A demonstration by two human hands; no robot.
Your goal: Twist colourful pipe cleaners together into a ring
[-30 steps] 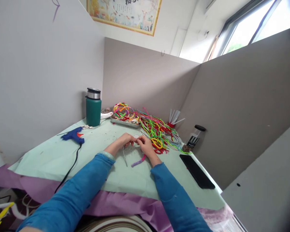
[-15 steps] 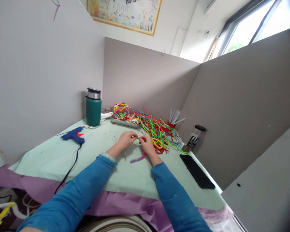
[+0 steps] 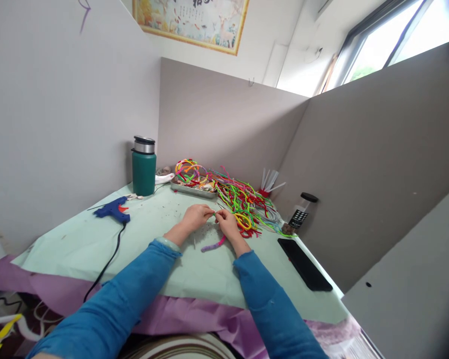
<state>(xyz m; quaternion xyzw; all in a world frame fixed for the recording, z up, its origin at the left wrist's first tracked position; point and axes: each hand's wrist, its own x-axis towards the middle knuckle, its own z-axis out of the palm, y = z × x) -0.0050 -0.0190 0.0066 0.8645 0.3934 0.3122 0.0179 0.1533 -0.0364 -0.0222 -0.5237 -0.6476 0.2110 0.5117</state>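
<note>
Pinching short green strand (image 3: 214, 213) at centre of table cover (image 3: 97, 239): left hand (image 3: 195, 217) and right hand (image 3: 227, 223) each closed fingertip-tight on one end, strand's long axis running left-right between them. Purple pipe cleaner (image 3: 213, 245) lies just beside right wrist.

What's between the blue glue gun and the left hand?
Only bare green paper separates the glue gun and the left hand, in the head view.
</note>
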